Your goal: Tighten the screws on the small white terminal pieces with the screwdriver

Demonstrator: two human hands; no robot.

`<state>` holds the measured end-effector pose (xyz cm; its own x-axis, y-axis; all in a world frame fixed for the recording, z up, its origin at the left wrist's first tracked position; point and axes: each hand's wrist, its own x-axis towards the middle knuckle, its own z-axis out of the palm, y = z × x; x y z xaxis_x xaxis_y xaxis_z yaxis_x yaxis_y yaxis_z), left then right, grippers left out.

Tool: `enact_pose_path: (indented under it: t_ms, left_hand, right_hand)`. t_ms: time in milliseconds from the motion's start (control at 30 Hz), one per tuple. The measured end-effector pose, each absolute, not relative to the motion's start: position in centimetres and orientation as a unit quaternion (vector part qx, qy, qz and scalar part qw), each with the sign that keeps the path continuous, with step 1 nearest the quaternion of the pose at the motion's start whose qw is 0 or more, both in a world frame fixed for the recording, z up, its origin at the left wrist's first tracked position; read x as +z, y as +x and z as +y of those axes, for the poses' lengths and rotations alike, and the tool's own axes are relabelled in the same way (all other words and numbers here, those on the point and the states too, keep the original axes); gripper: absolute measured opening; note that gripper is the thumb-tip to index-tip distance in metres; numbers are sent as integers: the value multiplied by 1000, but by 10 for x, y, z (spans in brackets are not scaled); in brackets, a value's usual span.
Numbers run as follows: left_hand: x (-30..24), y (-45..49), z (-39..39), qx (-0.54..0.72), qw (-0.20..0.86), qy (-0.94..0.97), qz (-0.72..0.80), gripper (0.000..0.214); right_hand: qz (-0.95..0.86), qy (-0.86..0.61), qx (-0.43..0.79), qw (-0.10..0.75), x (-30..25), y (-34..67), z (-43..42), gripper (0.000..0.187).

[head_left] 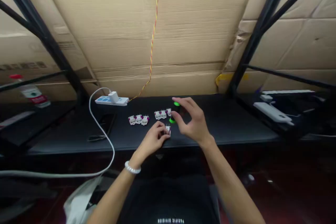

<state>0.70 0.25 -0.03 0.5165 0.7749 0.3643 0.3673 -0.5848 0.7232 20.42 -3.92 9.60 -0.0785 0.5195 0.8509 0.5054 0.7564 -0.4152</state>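
Observation:
Near the front edge of the table, my left hand [156, 136] pinches a small white part [168, 131] with thin pins between thumb and fingertips. My right hand [193, 119] is curled around a short black cylinder with bright green ends [172, 120], thumb below and index finger on top. It is just above and to the right of the white part; whether the two touch, I cannot tell. Beyond my hands lies a row of white parts with purple sides [160, 114], partly behind the right thumb. A similar row [138, 119] lies further left.
A white power strip [121, 101] with a plugged-in charger [113, 97] sits at the back left, its white cable [111, 143] looping toward me. A dark phone [107, 123] lies near it. Cardboard [183, 35] backs the table [231, 122]; black frame posts [252, 38] stand at both sides.

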Motion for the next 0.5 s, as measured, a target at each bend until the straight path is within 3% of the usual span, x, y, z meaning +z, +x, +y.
enact_pose_path:
  t_ms: [133,233,367,500]
  left_hand:
    - [0,8,2,348,293,820,347,7]
    - [1,8,2,348,298,819,345,7]
    - [1,8,1,356,298,817,343,6]
    - [1,8,1,358,312,811,342,2]
  right_hand:
    - [-746,-317,93,579,98,197,-32,34]
    - [-738,-343,49,578,98,191,-25,28]
    - [-750,-349,6,562,99,188,-23,37]
    - [-769,-312,109,548,102,190,-24,39]
